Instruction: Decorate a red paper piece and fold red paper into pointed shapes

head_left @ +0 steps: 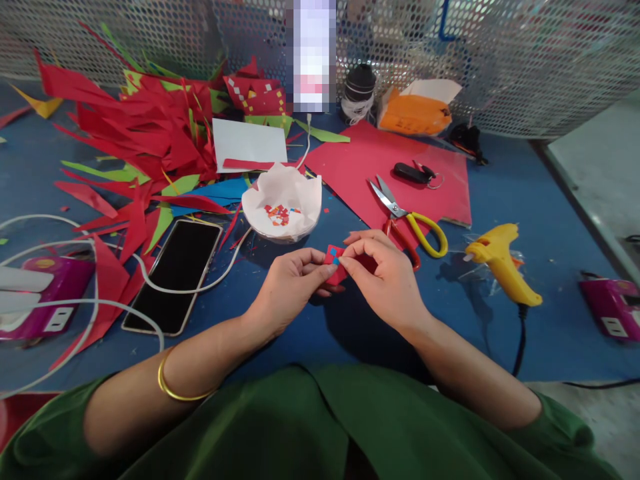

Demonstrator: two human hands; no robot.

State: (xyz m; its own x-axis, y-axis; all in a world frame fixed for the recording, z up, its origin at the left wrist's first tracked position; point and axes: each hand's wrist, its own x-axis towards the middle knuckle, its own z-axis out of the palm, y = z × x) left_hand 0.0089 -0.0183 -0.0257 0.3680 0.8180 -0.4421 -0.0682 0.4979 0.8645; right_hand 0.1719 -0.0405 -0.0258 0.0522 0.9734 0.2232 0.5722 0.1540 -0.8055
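Observation:
My left hand is closed on a small red paper piece, thumb on top and fingers underneath. Small blue squares lie on its face. My right hand meets the piece from the other side, thumb and index fingertip pinched together beside the blue squares. Whatever lies between those fingertips is too small to make out. Just behind my hands stands a white paper-lined bowl holding tiny red, orange and blue paper bits. Scissors with one yellow and one red handle lie near my right fingers.
Red and green paper scraps heap at the back left. A phone lies under a white cable. Red sheets carry a key fob. A yellow glue gun stands right, between the scissors and a purple power strip.

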